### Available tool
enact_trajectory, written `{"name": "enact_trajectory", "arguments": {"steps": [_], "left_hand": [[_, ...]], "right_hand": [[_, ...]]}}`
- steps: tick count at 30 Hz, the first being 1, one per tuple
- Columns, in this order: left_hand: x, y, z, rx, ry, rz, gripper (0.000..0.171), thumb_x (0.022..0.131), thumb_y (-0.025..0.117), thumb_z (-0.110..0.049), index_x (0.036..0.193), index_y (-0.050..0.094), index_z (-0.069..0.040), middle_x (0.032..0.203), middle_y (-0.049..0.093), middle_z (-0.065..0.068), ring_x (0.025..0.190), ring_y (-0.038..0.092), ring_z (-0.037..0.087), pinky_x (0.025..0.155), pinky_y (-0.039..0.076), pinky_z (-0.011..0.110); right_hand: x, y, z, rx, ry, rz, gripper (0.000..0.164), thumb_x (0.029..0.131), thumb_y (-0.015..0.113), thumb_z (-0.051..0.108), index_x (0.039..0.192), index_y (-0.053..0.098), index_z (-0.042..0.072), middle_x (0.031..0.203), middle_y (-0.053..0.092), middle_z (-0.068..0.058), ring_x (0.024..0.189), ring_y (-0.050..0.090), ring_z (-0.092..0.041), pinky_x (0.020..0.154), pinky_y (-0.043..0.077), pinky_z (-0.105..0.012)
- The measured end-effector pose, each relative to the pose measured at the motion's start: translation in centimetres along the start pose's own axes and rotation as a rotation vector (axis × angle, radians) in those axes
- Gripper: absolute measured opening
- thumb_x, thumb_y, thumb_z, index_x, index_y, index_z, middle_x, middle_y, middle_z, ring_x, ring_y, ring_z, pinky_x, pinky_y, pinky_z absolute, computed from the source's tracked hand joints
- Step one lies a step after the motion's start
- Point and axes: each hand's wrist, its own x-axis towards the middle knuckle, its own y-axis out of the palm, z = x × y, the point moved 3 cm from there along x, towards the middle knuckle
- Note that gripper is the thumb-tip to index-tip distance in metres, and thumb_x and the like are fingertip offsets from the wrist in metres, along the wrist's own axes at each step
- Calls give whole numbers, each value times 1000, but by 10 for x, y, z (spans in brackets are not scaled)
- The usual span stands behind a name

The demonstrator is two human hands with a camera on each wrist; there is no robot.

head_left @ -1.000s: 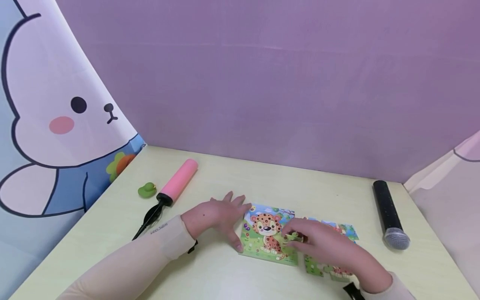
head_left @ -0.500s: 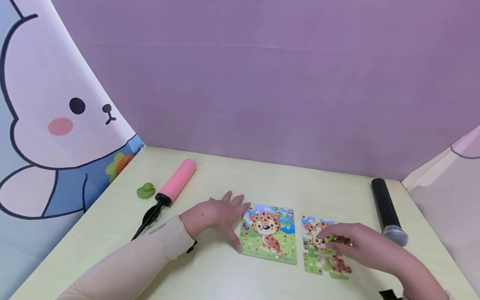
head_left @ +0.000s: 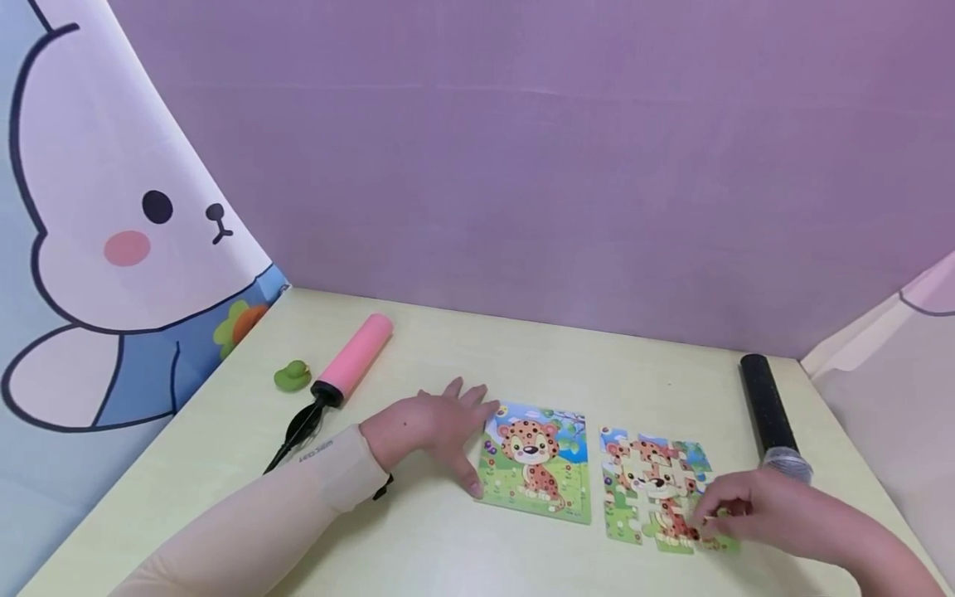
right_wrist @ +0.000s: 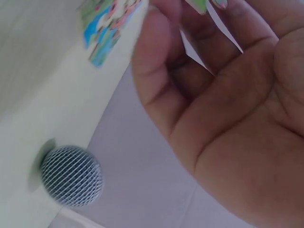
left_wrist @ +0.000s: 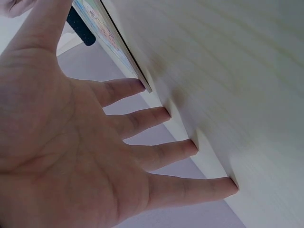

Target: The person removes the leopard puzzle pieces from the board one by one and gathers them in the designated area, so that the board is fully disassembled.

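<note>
My left hand lies with spread, straight fingers at the left edge of a square picture board showing a cartoon leopard. The left wrist view has the fingertips on the table, the index tip against the board's edge. To the board's right lies a jigsaw puzzle of the same leopard, its pieces fitted loosely with small gaps. At its lower right corner, my right hand pinches a puzzle piece between thumb and fingers. Most of that piece is hidden by the fingers; a green bit shows in the right wrist view.
A black microphone with a silver mesh head lies right of the puzzle, partly behind the right hand. Toward the left are a pink hand pump and a green rubber duck. A purple backdrop rises behind the table.
My right hand has moved right from over the leopard board, across the puzzle to its lower right corner, uncovering most of the puzzle. The left hand has stayed put.
</note>
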Motion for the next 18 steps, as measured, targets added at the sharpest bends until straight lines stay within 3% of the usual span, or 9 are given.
{"name": "enact_trajectory", "arguments": {"steps": [4,10,18], "left_hand": [[0,-1,1,3,0,0,136,67,87,-77,173,21,-24,182,11,9,167,8,49,120,30,84],[0,-1,2,-6,1,-4,136,67,88,-76,173,21,-23,182,11,10,167,8,49,119,30,85],[0,-1,2,-6,9,-6,135,67,88,-76,172,21,-23,182,11,10,167,9,50,119,30,85]], "right_hand": [[-3,2,-7,84,-22,56,25,101,65,-2,108,79,18,98,79,7,84,65,5,61,51,-19],[-3,4,-16,-14,-67,-46,28,97,71,-2,105,80,23,97,73,9,84,60,6,61,50,-20],[-7,5,-24,-43,-12,-93,18,95,78,9,104,84,23,97,67,5,81,57,4,59,47,-20]]}}
